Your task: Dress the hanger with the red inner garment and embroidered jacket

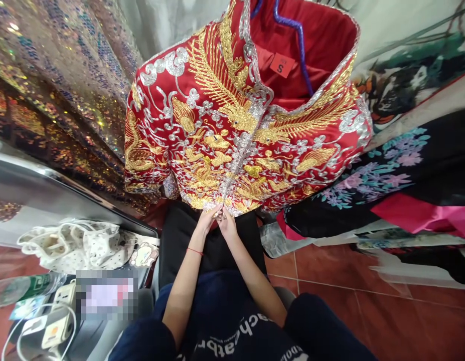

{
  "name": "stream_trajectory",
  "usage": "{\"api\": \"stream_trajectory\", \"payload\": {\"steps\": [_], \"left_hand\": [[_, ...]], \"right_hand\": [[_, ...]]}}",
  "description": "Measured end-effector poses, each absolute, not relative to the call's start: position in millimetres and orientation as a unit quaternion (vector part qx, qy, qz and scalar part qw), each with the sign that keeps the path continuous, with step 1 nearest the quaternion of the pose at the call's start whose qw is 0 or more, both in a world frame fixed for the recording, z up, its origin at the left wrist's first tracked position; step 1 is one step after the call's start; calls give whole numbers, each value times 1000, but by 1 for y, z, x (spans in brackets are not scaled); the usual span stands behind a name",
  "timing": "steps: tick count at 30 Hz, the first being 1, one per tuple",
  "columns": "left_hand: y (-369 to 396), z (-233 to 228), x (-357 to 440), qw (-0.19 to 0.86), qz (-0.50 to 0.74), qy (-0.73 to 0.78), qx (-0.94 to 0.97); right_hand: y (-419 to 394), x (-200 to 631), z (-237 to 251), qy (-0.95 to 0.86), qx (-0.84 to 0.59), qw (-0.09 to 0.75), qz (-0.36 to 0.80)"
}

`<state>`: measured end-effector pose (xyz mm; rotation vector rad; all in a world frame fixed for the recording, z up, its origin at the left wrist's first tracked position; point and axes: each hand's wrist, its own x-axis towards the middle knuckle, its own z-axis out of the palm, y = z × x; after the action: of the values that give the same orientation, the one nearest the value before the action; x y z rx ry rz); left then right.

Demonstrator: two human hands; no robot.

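Observation:
In front of me hangs a red jacket (202, 115) with dense gold and silver embroidery, on a purple hanger (300, 45). A red label (281, 65) marked S sits inside its collar. At the bottom of the jacket's front opening, my left hand (208, 219) pinches the silver edge with its fingers. My right hand (227, 223) is closed on the same edge, right beside the left, with the fingertips of both nearly meeting. What lies between the fingertips is too small to make out.
Sequined fabric (66, 90) hangs on the left, and a black garment with flowers (435, 155) on the right. Lower left, a surface holds a white dotted cloth bag (89, 245), a green plastic bottle (36, 285), power sockets (55, 331) and a white cable (73, 321). Red tiles (330, 271) cover the floor.

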<state>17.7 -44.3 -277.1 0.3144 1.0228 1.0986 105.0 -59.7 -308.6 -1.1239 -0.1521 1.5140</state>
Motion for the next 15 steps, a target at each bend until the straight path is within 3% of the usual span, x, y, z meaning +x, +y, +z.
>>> {"api": "stream_trajectory", "payload": {"steps": [15], "left_hand": [[-46, -292, 17, 679, 527, 485, 162]], "right_hand": [[-58, 103, -291, -25, -481, 587, 651]]}}
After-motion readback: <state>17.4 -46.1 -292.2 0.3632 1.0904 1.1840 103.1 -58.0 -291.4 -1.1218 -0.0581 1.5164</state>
